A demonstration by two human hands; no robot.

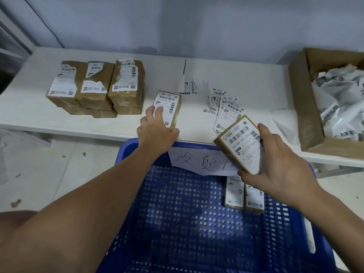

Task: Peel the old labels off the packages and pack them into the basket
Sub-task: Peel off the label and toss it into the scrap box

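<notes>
Holding one package (239, 143) in curled fingers above the basket's (126, 152) far rim, the right hand (279, 164) looks ready to pack it beside two boxes (244, 194) already inside; the left hand (157, 129) rests loosely extended fingers on another package (170, 107) near the desk's (246, 75) front edge, not gripping; next, judging by this, lower the held one in flat, then curl round the desk one

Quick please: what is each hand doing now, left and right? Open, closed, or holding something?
Left hand: open, fingers resting on the package on the table.
Right hand: holding a labelled package above the blue basket.
</notes>
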